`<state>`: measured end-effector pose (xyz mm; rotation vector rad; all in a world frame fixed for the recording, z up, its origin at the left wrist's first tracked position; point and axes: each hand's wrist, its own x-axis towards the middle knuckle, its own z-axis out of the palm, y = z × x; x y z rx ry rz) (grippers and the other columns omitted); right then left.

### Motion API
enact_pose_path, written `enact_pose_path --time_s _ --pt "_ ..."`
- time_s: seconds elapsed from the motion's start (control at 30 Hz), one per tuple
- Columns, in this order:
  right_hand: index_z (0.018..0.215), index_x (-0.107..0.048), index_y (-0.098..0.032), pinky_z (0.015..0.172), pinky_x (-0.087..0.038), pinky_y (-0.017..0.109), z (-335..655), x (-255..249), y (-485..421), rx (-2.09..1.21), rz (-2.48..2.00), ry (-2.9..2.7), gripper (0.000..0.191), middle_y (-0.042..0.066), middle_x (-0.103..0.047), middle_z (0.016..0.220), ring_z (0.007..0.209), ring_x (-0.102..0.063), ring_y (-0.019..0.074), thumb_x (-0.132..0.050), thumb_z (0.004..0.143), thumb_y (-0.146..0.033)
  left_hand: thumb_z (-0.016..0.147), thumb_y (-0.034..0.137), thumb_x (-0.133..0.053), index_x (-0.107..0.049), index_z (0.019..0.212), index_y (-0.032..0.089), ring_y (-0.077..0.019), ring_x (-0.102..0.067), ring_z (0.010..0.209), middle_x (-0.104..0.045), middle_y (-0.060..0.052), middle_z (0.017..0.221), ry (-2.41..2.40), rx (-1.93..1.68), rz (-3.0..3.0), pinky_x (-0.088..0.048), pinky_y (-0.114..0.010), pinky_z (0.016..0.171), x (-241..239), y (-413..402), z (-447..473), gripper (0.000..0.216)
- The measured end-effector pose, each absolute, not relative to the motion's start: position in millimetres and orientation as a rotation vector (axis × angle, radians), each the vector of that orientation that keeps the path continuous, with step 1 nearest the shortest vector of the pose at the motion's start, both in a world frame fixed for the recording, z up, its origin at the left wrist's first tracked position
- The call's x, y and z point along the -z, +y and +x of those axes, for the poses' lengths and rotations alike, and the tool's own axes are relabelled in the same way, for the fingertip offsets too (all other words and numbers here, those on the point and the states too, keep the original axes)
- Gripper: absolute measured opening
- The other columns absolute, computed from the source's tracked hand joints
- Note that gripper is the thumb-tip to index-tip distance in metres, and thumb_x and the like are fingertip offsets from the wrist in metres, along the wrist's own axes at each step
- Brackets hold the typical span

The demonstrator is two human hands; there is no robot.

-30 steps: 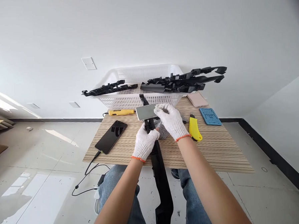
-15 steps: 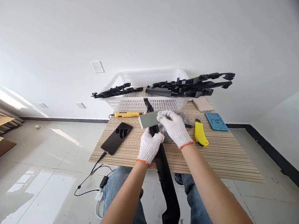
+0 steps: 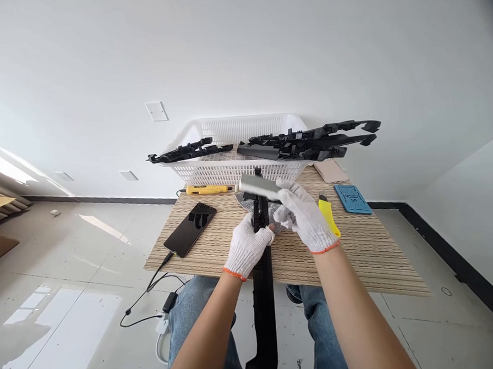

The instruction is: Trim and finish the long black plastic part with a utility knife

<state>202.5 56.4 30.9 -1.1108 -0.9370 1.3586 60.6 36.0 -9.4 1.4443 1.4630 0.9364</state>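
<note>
In a white knit glove with an orange cuff, my left hand (image 3: 248,244) is wrapped round a long black plastic trim piece (image 3: 264,304). Its lower end hangs past the table edge between my knees, and its narrow top reaches toward the basket. My right hand (image 3: 308,217), gloved alike, grips the right end of a grey-green rectangular block (image 3: 260,185), tilted just over the upper part of the trim piece. Whether the block touches the piece I cannot tell. Partly hidden behind both lies a grey cloth (image 3: 243,200). A yellow utility knife (image 3: 329,216) lies beside my right hand.
A white plastic basket (image 3: 213,171) at the back holds several black plastic parts (image 3: 310,143), some overhanging its rim. On the striped table (image 3: 357,256) are a yellow corded tool (image 3: 207,190), a cabled phone (image 3: 190,229), a blue patterned plate (image 3: 353,199) and a pale pink flat object (image 3: 330,172).
My right hand has moved right and slightly down, tilting the block so less of its broad face shows. The trim piece has swung, its lower end going left and its top right.
</note>
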Motion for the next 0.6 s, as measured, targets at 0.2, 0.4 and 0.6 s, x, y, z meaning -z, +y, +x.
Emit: enact_pose_path --time_s 0.2,0.4,0.6 --pt "0.108 -0.064 -0.024 0.036 -0.035 0.019 198 -31 53 -1.329 -1.03 -0.916 0.056 -0.002 -0.073 0.082 0.05 -0.061 0.0108 -0.087 0.058 -0.037 0.081 0.034 -0.066 -0.058 0.08 0.022 -0.0145 -0.056 0.063 -0.061 0.003 0.064 1.452 -0.99 1.419 -0.042 -0.025 0.062 8 32 60 0.014" --pt "0.1 -0.065 -0.022 0.035 -0.032 0.02 183 -26 48 -1.572 -1.005 -1.192 0.037 -0.005 -0.066 0.067 0.039 -0.044 0.0069 -0.079 0.068 -0.035 0.077 0.028 -0.069 -0.057 0.068 0.022 -0.0203 -0.066 0.068 -0.066 -0.002 0.063 1.516 -0.982 1.393 -0.049 -0.031 0.07 13 37 61 0.016" --pt "0.105 -0.07 -0.027 0.075 -0.06 0.033 182 -35 33 -1.251 -0.979 -1.594 0.023 -0.001 -0.077 0.096 0.085 -0.072 0.0183 -0.07 0.082 -0.025 0.071 0.019 -0.074 -0.064 0.086 0.021 -0.0263 -0.071 0.101 -0.075 -0.008 0.092 1.273 -1.225 1.124 -0.055 -0.037 0.093 21 38 60 0.018"
